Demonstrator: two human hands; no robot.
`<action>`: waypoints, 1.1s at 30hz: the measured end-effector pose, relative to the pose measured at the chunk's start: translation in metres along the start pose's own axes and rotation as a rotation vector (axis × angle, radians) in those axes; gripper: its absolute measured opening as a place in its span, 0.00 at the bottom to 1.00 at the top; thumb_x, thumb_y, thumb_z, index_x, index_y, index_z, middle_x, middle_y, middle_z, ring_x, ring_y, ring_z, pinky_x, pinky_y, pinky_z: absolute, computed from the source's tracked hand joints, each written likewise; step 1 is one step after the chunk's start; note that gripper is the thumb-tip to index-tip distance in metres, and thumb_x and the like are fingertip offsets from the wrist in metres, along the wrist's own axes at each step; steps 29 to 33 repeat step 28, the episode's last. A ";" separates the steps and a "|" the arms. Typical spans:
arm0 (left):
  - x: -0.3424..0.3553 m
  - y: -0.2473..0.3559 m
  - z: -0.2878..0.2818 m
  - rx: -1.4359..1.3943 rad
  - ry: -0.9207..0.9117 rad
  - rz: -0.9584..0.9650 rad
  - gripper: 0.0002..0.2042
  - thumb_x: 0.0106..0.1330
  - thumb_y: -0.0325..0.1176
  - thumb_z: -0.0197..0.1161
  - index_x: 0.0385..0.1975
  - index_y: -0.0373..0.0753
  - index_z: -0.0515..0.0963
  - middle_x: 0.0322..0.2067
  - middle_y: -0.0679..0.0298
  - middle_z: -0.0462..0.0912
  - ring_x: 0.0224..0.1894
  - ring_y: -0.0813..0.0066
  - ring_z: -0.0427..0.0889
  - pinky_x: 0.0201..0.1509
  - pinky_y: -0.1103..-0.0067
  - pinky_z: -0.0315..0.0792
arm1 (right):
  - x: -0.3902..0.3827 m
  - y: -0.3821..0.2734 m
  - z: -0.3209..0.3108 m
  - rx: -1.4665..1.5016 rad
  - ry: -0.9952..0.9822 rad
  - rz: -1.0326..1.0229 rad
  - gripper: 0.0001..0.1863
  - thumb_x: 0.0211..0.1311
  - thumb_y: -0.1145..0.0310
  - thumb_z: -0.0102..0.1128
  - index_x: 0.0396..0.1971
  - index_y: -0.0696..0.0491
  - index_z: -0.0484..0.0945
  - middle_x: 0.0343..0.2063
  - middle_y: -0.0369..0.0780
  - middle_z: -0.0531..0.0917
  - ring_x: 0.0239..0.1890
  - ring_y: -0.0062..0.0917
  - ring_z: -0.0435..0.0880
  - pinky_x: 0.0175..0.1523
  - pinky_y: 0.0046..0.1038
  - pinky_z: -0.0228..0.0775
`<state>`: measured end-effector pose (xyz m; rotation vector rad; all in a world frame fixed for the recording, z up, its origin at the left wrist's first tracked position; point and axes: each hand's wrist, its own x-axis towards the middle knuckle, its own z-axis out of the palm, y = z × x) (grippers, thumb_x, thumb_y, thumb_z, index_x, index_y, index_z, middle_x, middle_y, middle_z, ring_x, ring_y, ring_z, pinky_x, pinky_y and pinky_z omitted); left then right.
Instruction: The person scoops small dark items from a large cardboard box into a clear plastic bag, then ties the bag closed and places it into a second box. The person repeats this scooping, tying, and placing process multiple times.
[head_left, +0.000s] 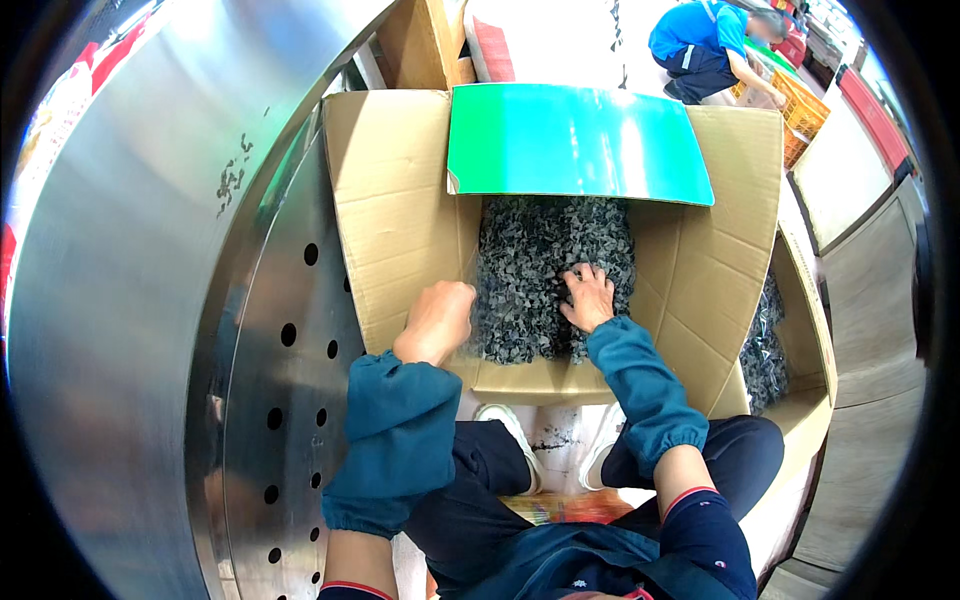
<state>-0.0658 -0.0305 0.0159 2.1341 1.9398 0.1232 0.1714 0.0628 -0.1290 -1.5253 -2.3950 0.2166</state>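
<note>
An open cardboard box point(395, 200) stands in front of my feet, its side flaps spread outward. Inside lie many dark grey-black curled flakes point(530, 270) that look like dried black fungus. What seems to be a clear plastic bag point(482, 318) lines the left side of the flakes. My left hand point(438, 322) is closed in a fist at the box's left wall, pinching the edge of this plastic. Toward the right of the pile, my right hand point(590, 296) rests on the flakes with its fingers spread.
A glossy green-blue board point(580, 140) covers the box's far edge. Metal panels with round holes point(270, 400) rise close on my left. A second box point(800, 400) with dark flakes stands at right. Beyond, a person in blue point(700, 45) crouches beside orange crates point(800, 105).
</note>
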 end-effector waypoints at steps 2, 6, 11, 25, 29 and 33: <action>-0.001 0.000 0.000 0.009 -0.001 -0.018 0.10 0.51 0.24 0.56 0.33 0.37 0.79 0.29 0.49 0.79 0.35 0.51 0.78 0.40 0.65 0.72 | 0.007 -0.013 -0.007 0.050 0.088 -0.077 0.24 0.38 0.65 0.64 0.41 0.49 0.76 0.48 0.41 0.69 0.54 0.40 0.63 0.55 0.47 0.55; 0.000 0.003 -0.002 0.029 0.014 -0.027 0.10 0.51 0.25 0.56 0.33 0.37 0.79 0.29 0.49 0.79 0.34 0.50 0.78 0.40 0.64 0.72 | 0.055 -0.066 -0.006 0.215 0.097 -0.260 0.22 0.42 0.68 0.60 0.43 0.52 0.74 0.47 0.44 0.71 0.51 0.41 0.67 0.54 0.42 0.60; 0.000 0.013 -0.004 0.043 0.027 -0.003 0.09 0.51 0.26 0.56 0.33 0.39 0.79 0.28 0.49 0.79 0.33 0.50 0.78 0.38 0.64 0.72 | 0.088 -0.097 0.039 0.164 -0.056 -0.171 0.32 0.42 0.59 0.63 0.51 0.49 0.68 0.54 0.44 0.65 0.56 0.43 0.62 0.53 0.51 0.58; -0.006 0.006 0.002 -0.014 -0.023 0.034 0.10 0.52 0.25 0.56 0.35 0.40 0.79 0.28 0.49 0.79 0.32 0.51 0.78 0.37 0.64 0.72 | 0.021 -0.038 0.011 0.228 0.112 -0.238 0.21 0.45 0.54 0.62 0.38 0.52 0.76 0.40 0.42 0.72 0.47 0.37 0.68 0.51 0.40 0.57; -0.007 0.015 -0.003 -0.045 -0.007 0.025 0.10 0.52 0.26 0.57 0.35 0.40 0.79 0.27 0.47 0.78 0.33 0.50 0.78 0.38 0.65 0.72 | 0.053 -0.005 0.010 0.287 0.199 -0.040 0.23 0.47 0.53 0.63 0.41 0.50 0.76 0.43 0.44 0.73 0.46 0.37 0.70 0.54 0.37 0.59; -0.007 0.015 -0.003 -0.045 -0.007 0.025 0.10 0.52 0.26 0.57 0.35 0.40 0.79 0.27 0.47 0.78 0.33 0.50 0.78 0.38 0.65 0.72 | 0.053 -0.005 0.010 0.287 0.199 -0.040 0.23 0.47 0.53 0.63 0.41 0.50 0.76 0.43 0.44 0.73 0.46 0.37 0.70 0.54 0.37 0.59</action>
